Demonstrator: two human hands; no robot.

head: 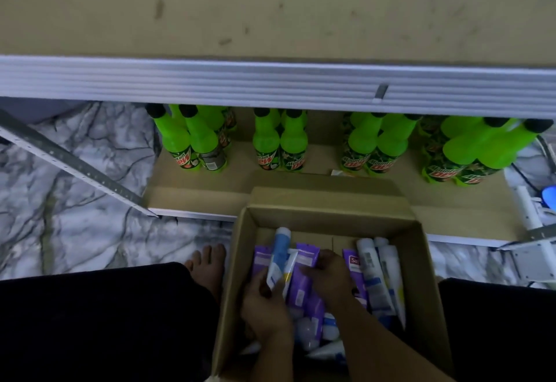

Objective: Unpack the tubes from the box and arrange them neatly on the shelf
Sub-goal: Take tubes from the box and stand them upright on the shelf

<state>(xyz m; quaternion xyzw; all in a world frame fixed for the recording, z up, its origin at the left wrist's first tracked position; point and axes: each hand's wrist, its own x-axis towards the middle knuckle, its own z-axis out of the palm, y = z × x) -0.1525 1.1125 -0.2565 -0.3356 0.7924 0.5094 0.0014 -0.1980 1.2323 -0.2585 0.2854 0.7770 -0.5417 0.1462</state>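
Barely begun: the upper shelf [270, 20] holds no tubes, while left hand [264, 300] grips a blue-white tube [278, 258] and right hand [329, 270] curls over purple tubes [304, 279] in the full box [421, 276].

Upper shelf [270, 20] cut off by top edge; its front rail hides the caps of the rear green bottles [267, 141]. Both hands cover several tubes in the box [421, 276]; right hand [328, 270] fingers curled, contents unclear. Box's near wall runs off the bottom edge. Tube labels too blurred to read.
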